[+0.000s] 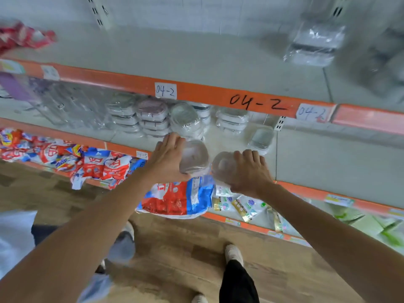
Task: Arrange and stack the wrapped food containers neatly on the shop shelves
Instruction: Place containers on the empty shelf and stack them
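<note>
My left hand (167, 158) grips a round clear wrapped container (194, 157) at the front of the middle shelf (328, 158). Just to its right, my right hand (249, 171) grips a second round wrapped container (223, 165). Behind them stand stacks of wrapped containers (153, 117), several high, under the upper shelf's orange edge. A small square wrapped container (261, 138) sits alone to the right of the stacks. On the top shelf, far right, lies another wrapped stack (314, 42), blurred.
The orange shelf edge (218, 95) marked 04-2 overhangs the middle shelf. Red, white and blue packets (65, 156) fill the lower left shelf, one large bag (177, 197) hangs over below my hands. Green packs (371, 224) lie lower right. Another person's shoes (234, 254) stand on the wooden floor.
</note>
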Demonstrator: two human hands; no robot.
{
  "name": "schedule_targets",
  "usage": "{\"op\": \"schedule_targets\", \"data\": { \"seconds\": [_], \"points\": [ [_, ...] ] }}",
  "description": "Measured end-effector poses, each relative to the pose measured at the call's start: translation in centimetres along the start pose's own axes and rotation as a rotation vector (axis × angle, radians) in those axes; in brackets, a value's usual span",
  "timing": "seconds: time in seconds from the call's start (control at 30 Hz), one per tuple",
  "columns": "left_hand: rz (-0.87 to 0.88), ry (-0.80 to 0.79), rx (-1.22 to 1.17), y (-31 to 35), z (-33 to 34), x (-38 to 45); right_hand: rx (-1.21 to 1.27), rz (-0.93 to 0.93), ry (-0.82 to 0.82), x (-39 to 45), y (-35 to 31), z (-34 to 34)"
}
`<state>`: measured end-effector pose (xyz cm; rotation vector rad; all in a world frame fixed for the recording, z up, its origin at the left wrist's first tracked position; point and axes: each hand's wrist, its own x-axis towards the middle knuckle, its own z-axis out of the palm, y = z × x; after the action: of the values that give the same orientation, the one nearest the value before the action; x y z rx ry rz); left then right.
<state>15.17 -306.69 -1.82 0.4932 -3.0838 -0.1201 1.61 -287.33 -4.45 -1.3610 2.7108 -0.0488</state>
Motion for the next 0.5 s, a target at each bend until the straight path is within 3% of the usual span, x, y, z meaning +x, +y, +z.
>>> {"op": "schedule_targets", "data": {
  "seconds": [0.3,0.4,0.5],
  "points": [
    [0.145,0.426,-0.100,5.7,-9.9,4.8,-0.129,0.045,0.271,-5.0,5.0,-11.7],
    [0.053,0.432,-0.160,6.4,-11.3,7.3,-0.004,0.147,0.312,-3.9,6.7,-14.8],
    [-0.031,0.303,-0.194,6.2,-11.6,9.5,0.088,0.217,0.326,-2.0,8.7,-17.1]
  ]
}}
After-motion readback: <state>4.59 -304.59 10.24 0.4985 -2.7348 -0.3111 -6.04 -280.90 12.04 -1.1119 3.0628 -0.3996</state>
